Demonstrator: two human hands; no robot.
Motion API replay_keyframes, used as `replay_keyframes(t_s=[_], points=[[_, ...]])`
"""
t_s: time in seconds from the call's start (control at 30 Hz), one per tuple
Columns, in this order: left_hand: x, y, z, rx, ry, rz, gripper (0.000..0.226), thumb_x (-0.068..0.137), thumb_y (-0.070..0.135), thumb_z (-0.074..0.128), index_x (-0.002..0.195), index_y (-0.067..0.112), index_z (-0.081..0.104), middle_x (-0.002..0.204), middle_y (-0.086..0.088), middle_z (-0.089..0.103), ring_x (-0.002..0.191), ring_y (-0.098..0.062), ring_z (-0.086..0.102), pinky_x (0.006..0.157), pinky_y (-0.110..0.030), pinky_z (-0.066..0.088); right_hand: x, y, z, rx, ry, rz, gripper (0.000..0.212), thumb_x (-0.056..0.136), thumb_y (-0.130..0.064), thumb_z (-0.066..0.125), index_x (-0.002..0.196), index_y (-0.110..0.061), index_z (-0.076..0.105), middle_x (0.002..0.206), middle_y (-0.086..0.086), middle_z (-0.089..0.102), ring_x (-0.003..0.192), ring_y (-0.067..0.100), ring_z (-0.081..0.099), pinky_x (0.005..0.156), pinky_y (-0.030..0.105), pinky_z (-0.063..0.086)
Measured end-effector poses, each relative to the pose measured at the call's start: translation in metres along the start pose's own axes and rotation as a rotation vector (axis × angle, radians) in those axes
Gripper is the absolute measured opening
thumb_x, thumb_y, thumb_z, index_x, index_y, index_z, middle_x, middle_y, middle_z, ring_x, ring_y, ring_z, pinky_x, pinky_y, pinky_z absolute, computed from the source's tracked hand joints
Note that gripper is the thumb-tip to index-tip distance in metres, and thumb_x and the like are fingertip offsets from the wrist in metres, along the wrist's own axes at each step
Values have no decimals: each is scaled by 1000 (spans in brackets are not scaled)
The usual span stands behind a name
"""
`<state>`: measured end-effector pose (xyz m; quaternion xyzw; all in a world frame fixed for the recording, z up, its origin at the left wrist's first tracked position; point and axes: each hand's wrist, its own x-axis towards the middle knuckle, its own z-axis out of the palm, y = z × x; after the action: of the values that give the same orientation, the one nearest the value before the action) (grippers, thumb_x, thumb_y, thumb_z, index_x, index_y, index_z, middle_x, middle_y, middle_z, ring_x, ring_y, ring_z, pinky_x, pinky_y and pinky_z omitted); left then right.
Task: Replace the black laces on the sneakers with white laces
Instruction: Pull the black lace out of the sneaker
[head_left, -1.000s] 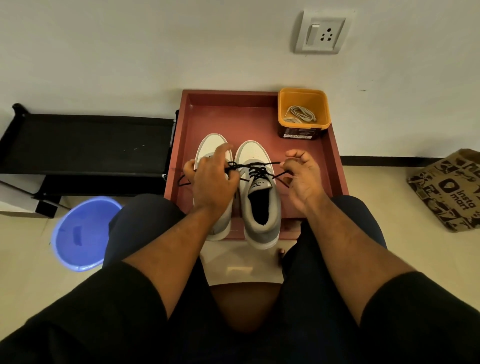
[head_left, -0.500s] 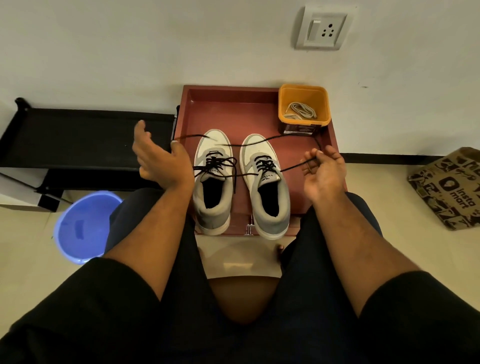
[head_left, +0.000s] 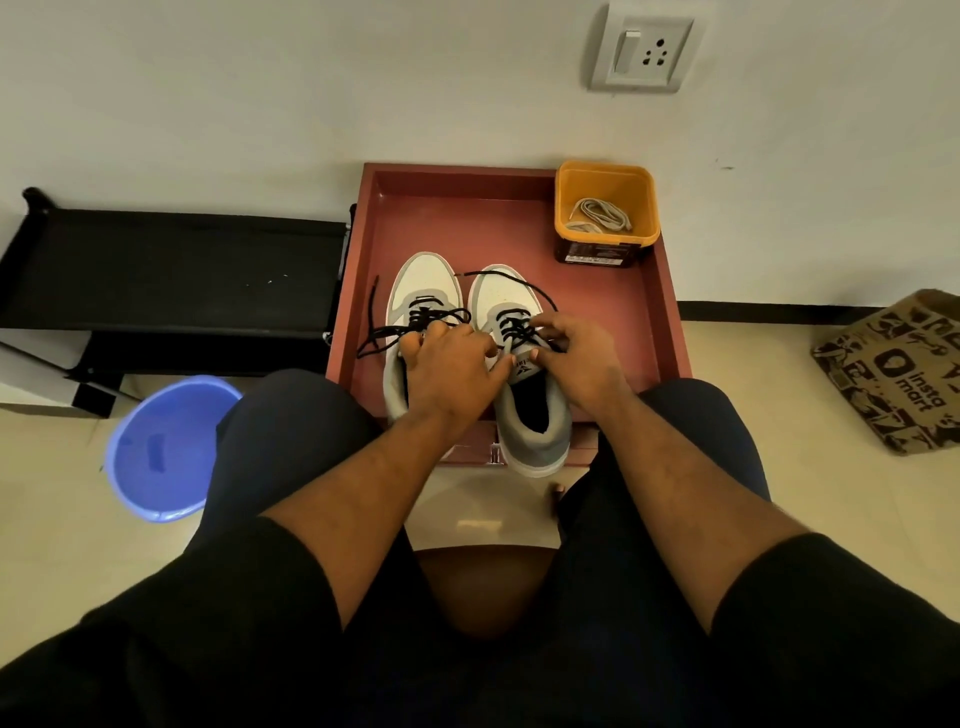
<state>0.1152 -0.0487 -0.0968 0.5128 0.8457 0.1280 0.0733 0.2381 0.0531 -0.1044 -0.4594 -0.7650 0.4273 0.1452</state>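
Resting side by side in a reddish-brown wooden tray (head_left: 649, 312), two white-and-grey sneakers (head_left: 524, 395) keep their black laces (head_left: 511, 327), both hands, left hand (head_left: 452, 369) and right hand (head_left: 584, 358), pinching the right shoe's lacing, white laces (head_left: 600, 215) lying in an orange plastic tub (head_left: 605, 249).

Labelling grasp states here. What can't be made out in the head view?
- Left hand grip: the hand's back hides its fingertips.
- Right hand on the black lace: pinch unclear, too small.
- Left sneaker rear: behind the left hand.
- White laces count: too small.
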Motion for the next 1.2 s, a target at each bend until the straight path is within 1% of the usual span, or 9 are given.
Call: replay_keyframes(t_s=[0.17, 0.27, 0.37, 0.47, 0.6, 0.73, 0.83, 1.03, 1.2], points=[[-2, -6, -7, 13, 11, -61, 32, 89, 45, 50, 73, 24, 68, 71, 6, 58, 88, -17, 48, 78, -38, 24, -2, 0, 8, -15, -42, -34, 41, 86, -2, 65, 125, -14, 64, 121, 1, 66, 111, 15, 61, 101, 30, 47], [-2, -10, -7, -5, 11, -75, 31, 90, 44, 50, 75, 25, 70, 72, 6, 60, 85, -15, 45, 76, -36, 20, -1, 1, 17, -218, 20, -139, 36, 86, -9, 64, 122, -15, 64, 121, 4, 59, 112, 19, 55, 94, 28, 44], [-2, -10, -8, 14, -21, -41, 31, 91, 44, 49, 78, 25, 70, 75, 6, 60, 90, -17, 49, 77, -36, 22, -1, -5, 28, -493, 74, -399, 24, 84, -12, 62, 108, -13, 67, 113, 8, 57, 105, 27, 52, 87, 40, 47], [-3, -12, -7, -9, -22, -46, 31, 92, 45, 49, 80, 25, 71, 78, 6, 62, 91, -16, 49, 78, -36, 23, 0, -9, 30, -601, 136, -482, 12, 81, -12, 66, 92, -11, 70, 102, 8, 63, 97, 31, 55, 79, 44, 50], [-3, -15, -5, -61, 5, -72, 31, 91, 44, 51, 77, 25, 71, 73, 7, 62, 88, -16, 49, 75, -36, 21, 3, -5, 18, -397, 217, -293, 9, 87, -16, 63, 90, -13, 71, 99, 2, 64, 96, 22, 54, 82, 31, 43], [0, -19, -4, -108, 35, -103, 30, 90, 43, 53, 77, 25, 73, 72, 7, 64, 87, -16, 50, 72, -34, 15, 5, 4, -2, -97, 260, 24, 22, 80, -18, 69, 101, -23, 71, 106, -4, 63, 102, 20, 58, 92, 35, 48], [0, -17, -4, -112, 23, -101, 29, 92, 43, 53, 80, 25, 73, 75, 6, 64, 87, -15, 49, 73, -33, 14, 4, -2, 1, -261, 110, -158, 51, 77, -17, 69, 126, -27, 60, 132, -1, 50, 124, 21, 41, 106, 35, 33], [1, -18, -4, -101, 13, -104, 34, 92, 45, 51, 72, 25, 69, 68, 6, 61, 80, -16, 53, 75, -37, 22, 0, -10, 20, -439, 83, -340, 20, 82, -29, 66, 99, -23, 74, 132, -4, 53, 127, 20, 36, 101, 40, 26], [1, -20, -1, -128, 29, -115, 36, 92, 44, 51, 68, 23, 67, 64, 5, 61, 76, -17, 54, 76, -37, 22, 8, -5, 10, -288, 207, -206, 13, 87, -26, 67, 96, -21, 76, 127, -5, 58, 122, 20, 44, 101, 40, 37]])
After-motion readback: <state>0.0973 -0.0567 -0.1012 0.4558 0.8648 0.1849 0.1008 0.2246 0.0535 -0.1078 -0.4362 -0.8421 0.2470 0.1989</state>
